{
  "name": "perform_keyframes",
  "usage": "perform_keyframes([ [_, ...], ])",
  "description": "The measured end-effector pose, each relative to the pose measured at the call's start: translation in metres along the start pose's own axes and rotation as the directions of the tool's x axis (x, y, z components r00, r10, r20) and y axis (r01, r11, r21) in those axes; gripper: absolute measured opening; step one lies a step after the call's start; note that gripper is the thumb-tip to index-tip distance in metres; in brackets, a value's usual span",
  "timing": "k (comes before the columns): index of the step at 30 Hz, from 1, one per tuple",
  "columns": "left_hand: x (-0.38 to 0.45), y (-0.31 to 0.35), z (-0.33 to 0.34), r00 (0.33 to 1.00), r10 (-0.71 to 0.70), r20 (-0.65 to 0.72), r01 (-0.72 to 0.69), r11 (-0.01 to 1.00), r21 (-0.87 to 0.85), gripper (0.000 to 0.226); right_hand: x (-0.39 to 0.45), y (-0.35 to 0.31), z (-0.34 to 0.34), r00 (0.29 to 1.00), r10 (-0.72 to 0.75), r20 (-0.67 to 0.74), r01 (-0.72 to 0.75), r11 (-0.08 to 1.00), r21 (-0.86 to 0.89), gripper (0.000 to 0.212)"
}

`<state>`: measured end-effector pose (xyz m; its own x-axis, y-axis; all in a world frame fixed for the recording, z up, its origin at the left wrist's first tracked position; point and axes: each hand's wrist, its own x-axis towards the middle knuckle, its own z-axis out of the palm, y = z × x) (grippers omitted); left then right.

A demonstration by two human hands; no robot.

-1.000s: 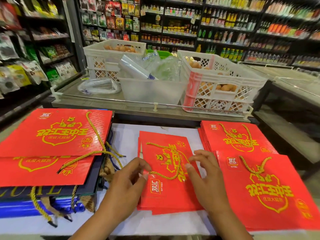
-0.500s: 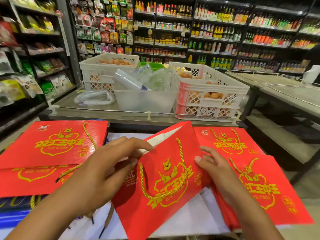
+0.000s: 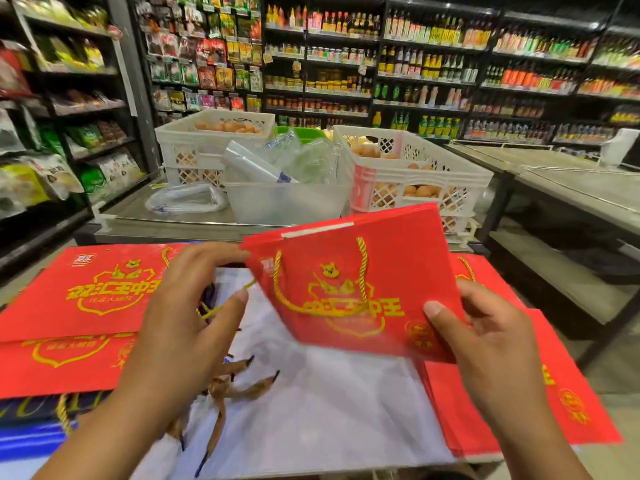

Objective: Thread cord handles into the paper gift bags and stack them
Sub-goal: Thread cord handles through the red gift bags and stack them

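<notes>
I hold a flat red gift bag (image 3: 398, 268) with a gold print tilted above the table, its gold cord handle (image 3: 362, 268) lying on the front. My right hand (image 3: 485, 344) grips its lower right corner, thumb on the front. My left hand (image 3: 187, 306) reaches the bag's upper left corner with its fingertips, and a loose yellow cord (image 3: 249, 285) runs past the thumb. Several brown cords with dark tips (image 3: 228, 386) lie on the white tabletop (image 3: 329, 410). One stack of red bags (image 3: 86, 306) lies at the left and another (image 3: 568, 403) at the right.
Blue bags (image 3: 24, 441) lie under the left stack. Behind the table a metal counter (image 3: 166, 226) carries two white crates of eggs (image 3: 415, 174), (image 3: 194, 147) and a clear bin (image 3: 287, 202) of plastic bags. Shop shelves (image 3: 433, 64) fill the back, and a grey table (image 3: 571, 188) stands at right.
Both hands picked the red bag up off the small middle pile and turned it round. It now sits higher and further right, with its opening at the top.
</notes>
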<state>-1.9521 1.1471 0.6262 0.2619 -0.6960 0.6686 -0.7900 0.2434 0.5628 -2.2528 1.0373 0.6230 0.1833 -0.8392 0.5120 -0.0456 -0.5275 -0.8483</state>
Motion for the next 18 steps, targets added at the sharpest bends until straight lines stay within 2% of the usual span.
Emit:
perform_keyframes([
  [2, -0.012, 0.004, 0.013, 0.984, -0.176, -0.023, 0.17, 0.971, -0.165, 0.017, -0.01, -0.008, 0.0, 0.985, -0.17, -0.015, 0.164, 0.968, -0.191, 0.028],
  [3, -0.019, 0.008, 0.021, 0.96, -0.278, 0.025, 0.272, 0.913, -0.304, 0.017, -0.018, -0.008, 0.005, 0.963, -0.269, 0.018, 0.263, 0.921, -0.287, 0.031],
  [4, -0.027, 0.013, 0.03, 0.925, -0.366, 0.097, 0.369, 0.813, -0.45, 0.021, -0.026, -0.004, 0.012, 0.931, -0.358, 0.071, 0.358, 0.862, -0.358, 0.037],
  [6, -0.04, 0.026, 0.048, 0.819, -0.511, 0.261, 0.543, 0.541, -0.642, 0.024, -0.045, 0.016, 0.03, 0.855, -0.479, 0.196, 0.512, 0.727, -0.457, 0.048],
  [8, -0.052, 0.034, 0.064, 0.691, -0.61, 0.387, 0.635, 0.258, -0.728, 0.033, -0.066, 0.042, 0.047, 0.822, -0.485, 0.297, 0.567, 0.656, -0.498, 0.061],
  [10, -0.063, 0.028, 0.074, 0.585, -0.669, 0.458, 0.676, 0.091, -0.731, 0.046, -0.085, 0.062, 0.06, 0.831, -0.438, 0.341, 0.556, 0.659, -0.507, 0.059],
  [12, -0.072, 0.013, 0.078, 0.532, -0.728, 0.433, 0.696, 0.084, -0.713, 0.043, -0.102, 0.072, 0.072, 0.849, -0.384, 0.363, 0.527, 0.67, -0.523, 0.049],
  [15, -0.081, -0.017, 0.08, 0.498, -0.794, 0.349, 0.741, 0.18, -0.647, 0.028, -0.113, 0.087, 0.078, 0.856, -0.304, 0.418, 0.5, 0.693, -0.52, 0.036],
  [17, -0.086, -0.029, 0.081, 0.52, -0.773, 0.362, 0.788, 0.271, -0.553, 0.025, -0.114, 0.099, 0.077, 0.819, -0.237, 0.522, 0.526, 0.672, -0.521, 0.034],
  [18, -0.087, -0.032, 0.081, 0.546, -0.758, 0.357, 0.796, 0.338, -0.502, 0.029, -0.114, 0.101, 0.075, 0.801, -0.192, 0.567, 0.523, 0.687, -0.505, 0.044],
])
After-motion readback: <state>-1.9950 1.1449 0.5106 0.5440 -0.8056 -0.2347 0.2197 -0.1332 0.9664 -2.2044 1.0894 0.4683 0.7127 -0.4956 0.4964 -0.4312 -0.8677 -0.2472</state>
